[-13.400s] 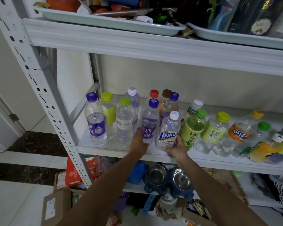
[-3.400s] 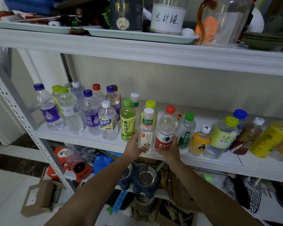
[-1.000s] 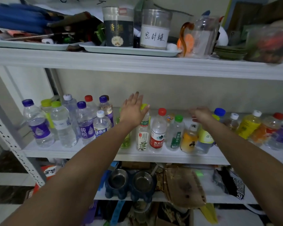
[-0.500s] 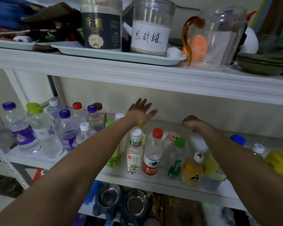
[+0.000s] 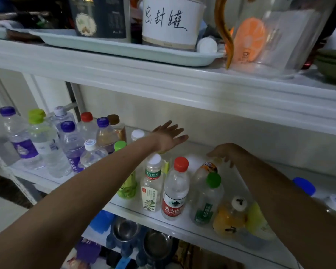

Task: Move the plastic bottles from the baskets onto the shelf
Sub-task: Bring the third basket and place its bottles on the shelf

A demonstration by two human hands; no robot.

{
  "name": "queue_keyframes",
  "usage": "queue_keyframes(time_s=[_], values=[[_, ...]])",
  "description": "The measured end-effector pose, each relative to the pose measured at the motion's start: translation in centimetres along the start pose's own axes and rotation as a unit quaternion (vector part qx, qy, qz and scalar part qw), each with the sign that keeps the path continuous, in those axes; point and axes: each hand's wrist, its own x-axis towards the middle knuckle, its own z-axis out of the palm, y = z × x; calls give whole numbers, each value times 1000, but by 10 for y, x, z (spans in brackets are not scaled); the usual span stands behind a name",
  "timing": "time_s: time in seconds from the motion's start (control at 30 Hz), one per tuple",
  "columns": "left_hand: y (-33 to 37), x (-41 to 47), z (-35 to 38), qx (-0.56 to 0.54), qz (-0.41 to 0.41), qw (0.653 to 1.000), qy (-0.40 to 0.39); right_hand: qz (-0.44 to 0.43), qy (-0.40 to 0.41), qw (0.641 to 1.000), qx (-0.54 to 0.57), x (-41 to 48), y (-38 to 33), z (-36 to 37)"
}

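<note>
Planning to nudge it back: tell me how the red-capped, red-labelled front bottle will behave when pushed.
The red-capped bottle looks see-through and possibly empty, so probably light. Tall and narrow, it would likely tip if pushed near the cap. It might knock the white-capped bottle beside it.

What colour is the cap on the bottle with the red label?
Red; the cap shows best in the head view.
</note>
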Motion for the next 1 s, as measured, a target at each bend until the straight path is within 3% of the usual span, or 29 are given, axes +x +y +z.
queue_keyframes(time_s=[0.23,0.57,0.67,0.83,1.0], values=[[5,-4,-2,-4,8,1000,-15,29,-28,999,13,13,-8,14],[13,-8,-6,-22,-6,1000,-10,20,14,979,204,53,4,31],[9,-5,-5,20,-8,999,-34,41,22,970,237,46,-11,19],[6,-3,-4,36,-16,999,-36,24,82,965,249,44,-32,1],[10,-8,-7,9,-33,999,-20,-2,138,921,364,23,-42,-11]])
